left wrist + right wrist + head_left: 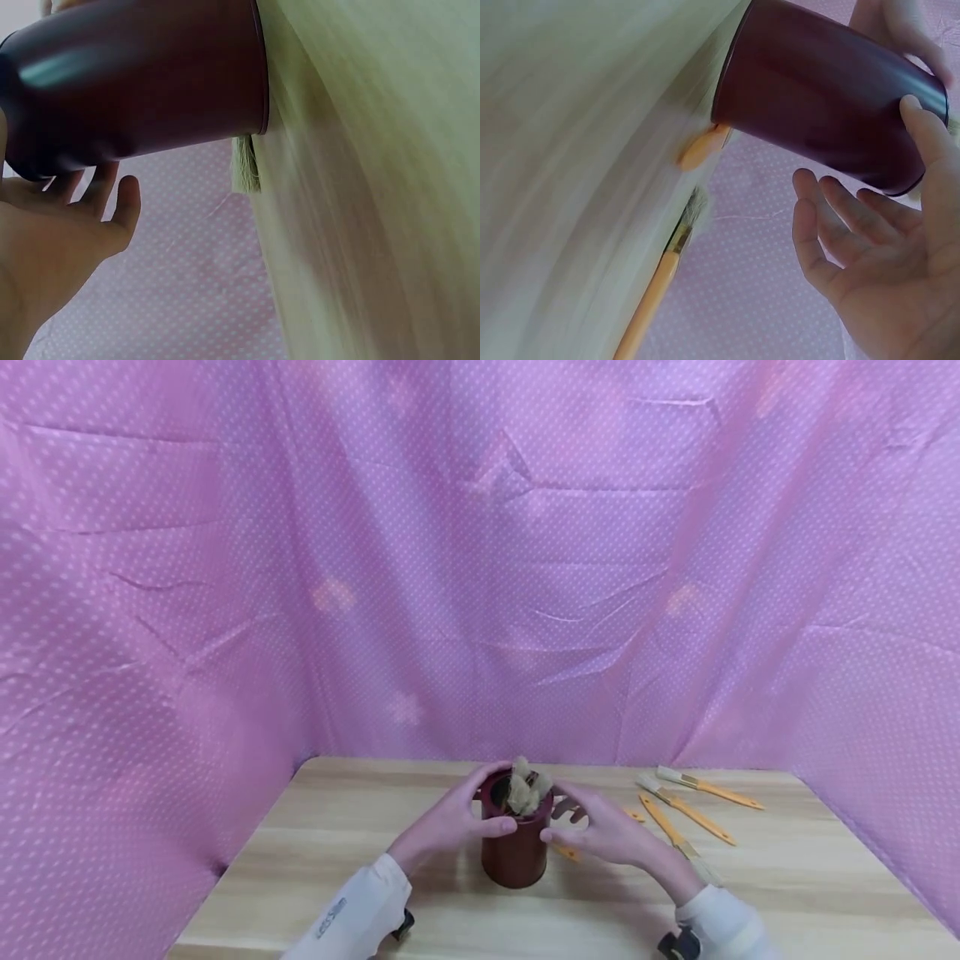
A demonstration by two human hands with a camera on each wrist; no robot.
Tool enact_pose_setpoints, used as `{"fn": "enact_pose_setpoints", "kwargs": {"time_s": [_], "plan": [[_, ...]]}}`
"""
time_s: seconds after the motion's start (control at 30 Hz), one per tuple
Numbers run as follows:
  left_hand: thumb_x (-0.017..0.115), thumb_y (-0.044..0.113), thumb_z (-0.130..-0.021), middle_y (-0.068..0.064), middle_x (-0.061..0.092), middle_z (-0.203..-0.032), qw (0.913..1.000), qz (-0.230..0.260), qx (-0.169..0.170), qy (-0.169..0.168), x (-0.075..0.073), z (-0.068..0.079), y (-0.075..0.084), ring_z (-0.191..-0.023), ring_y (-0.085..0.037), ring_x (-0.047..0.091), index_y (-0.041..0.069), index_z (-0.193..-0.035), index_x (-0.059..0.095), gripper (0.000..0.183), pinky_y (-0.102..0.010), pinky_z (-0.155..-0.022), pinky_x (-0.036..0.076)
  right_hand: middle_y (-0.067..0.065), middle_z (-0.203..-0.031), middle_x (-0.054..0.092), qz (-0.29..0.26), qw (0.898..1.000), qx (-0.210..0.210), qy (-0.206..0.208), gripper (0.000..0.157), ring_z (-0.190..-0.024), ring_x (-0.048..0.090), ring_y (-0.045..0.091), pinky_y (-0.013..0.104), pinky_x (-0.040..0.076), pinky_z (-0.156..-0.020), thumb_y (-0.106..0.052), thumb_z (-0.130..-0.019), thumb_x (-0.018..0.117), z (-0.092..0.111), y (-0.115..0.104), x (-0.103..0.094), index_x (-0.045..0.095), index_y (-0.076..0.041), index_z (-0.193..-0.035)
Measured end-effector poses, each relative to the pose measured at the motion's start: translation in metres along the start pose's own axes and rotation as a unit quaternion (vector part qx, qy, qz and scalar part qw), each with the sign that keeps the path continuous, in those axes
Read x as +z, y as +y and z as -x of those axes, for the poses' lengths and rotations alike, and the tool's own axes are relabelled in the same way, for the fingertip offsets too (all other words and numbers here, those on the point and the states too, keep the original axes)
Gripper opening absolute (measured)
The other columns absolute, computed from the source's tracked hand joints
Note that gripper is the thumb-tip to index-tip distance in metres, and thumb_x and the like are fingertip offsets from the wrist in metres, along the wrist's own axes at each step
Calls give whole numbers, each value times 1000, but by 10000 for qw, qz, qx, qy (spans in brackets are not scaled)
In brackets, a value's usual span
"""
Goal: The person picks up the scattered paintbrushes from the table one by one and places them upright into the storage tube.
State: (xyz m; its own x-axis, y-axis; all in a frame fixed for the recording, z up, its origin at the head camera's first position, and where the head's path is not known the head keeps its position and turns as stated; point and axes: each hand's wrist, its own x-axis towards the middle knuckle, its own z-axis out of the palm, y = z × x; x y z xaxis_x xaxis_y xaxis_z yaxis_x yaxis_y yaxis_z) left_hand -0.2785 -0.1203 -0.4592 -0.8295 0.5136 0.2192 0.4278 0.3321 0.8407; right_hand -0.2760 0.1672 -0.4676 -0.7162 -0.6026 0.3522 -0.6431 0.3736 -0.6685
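Head view: dark red canister [514,860] stands upright on the wood-grain table [337,860], between your two hands. Beige tufted pieces [522,789] poke up from the right part of its mouth; too small to identify. Your left hand [446,822] grasps the canister near the top: thumb laid across the front below the rim, fingers reaching round behind. Left wrist view: little finger stands free of the wall; pale bristles [246,165] show just past the base. Your right hand [611,831] sits at the canister's right side. Right wrist view: thumb tip meets the wall near the rim, other fingers loosely bent and clear of it; noted as released, not gripping. Right of the canister, apart from it, lie three paintbrushes [684,812] with orange handles. Two more orange handle ends [567,852] show nearer: one just beside the canister, one farther right, each partly hidden. Pink dotted cloth [480,610] hangs behind the canister and on both sides.
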Motion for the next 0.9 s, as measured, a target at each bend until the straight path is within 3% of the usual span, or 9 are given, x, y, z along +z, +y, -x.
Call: {"fn": "enact_pose_setpoints", "kwargs": {"time_s": [0.13,0.37,0.5,0.6,0.7,0.9], "plan": [[80,52,-86,19,45,-147,9999,-90,62,40,1,-2,0,-131,-16,46,39,-157,34,86,-60,-106,37,7,-134,61,244,9997,78,-49,67,-108,64,28,43,55,-87,-38,-96,73,5,6,-12,47,-9,-151],[76,55,-88,17,40,-151,9992,-354,177,22,4,0,2,-136,-12,41,33,-159,32,86,-47,-108,37,9,-130,64,784,9961,386,83,53,-104,65,26,47,55,-85,-33,-99,70,25,27,-43,56,-4,-141],[75,56,-88,16,36,-154,9992,-380,119,-26,2,2,5,-138,-11,39,31,-160,29,88,-44,-109,36,15,-124,66,993,9924,623,384,44,-101,66,25,44,55,-85,-26,-100,69,38,52,-63,61,0,-134],[74,56,-88,16,35,-154,9994,-351,79,-16,2,3,6,-139,-10,38,36,-159,29,86,-44,-110,35,18,-118,69,1146,9878,797,689,36,-98,67,27,39,56,-82,-21,-100,69,47,76,-80,65,3,-127],[74,54,-89,14,36,-154,9993,-300,218,-17,4,2,6,-139,-10,38,36,-158,29,85,-44,-111,34,19,-110,71,1365,9809,980,975,29,-93,68,31,38,56,-78,-15,-99,68,59,100,-100,67,5,-121],[73,53,-90,12,34,-155,9986,-304,423,-22,6,0,4,-140,-10,36,34,-158,28,84,-45,-113,32,19,-105,70,1974,9650,1333,1098,27,-94,66,38,48,54,-77,-9,-98,66,82,136,-134,66,10,-117]]}}
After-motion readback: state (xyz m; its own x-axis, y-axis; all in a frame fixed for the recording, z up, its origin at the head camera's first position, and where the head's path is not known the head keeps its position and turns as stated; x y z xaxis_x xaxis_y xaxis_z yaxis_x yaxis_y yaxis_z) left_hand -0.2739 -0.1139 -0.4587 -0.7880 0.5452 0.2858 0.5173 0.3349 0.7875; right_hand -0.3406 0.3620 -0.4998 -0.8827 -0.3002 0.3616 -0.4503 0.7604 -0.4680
